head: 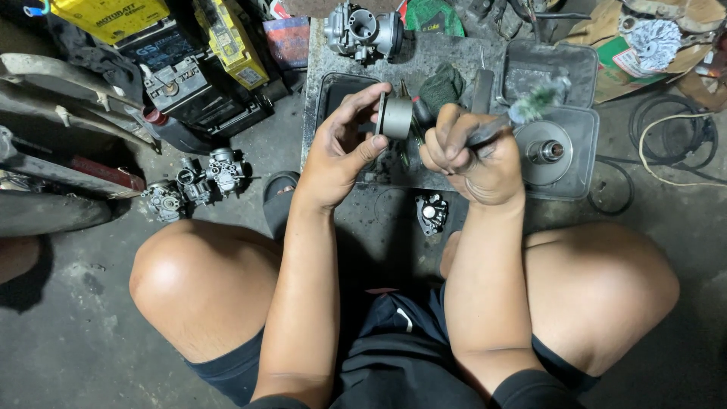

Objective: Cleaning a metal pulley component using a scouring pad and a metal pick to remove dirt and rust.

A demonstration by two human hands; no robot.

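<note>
My left hand [344,144] grips a short grey metal cylinder [395,117] between thumb and fingers, held up over a low metal work slab. My right hand [471,157] is fisted around the handle of a brush whose greenish bristle head [536,100] sticks out blurred to the upper right. The brush's other end points toward the cylinder, and the two hands are almost touching. Both hands hover above a dark shallow tray [337,85] and a dark green rag [442,85].
A carburetor [363,30] stands at the slab's far edge. A round metal pulley part [544,150] lies in a grey tray at right. More carburetors [198,180] sit on the concrete floor at left, a small black part [432,212] between my feet. Yellow boxes and cables line the back.
</note>
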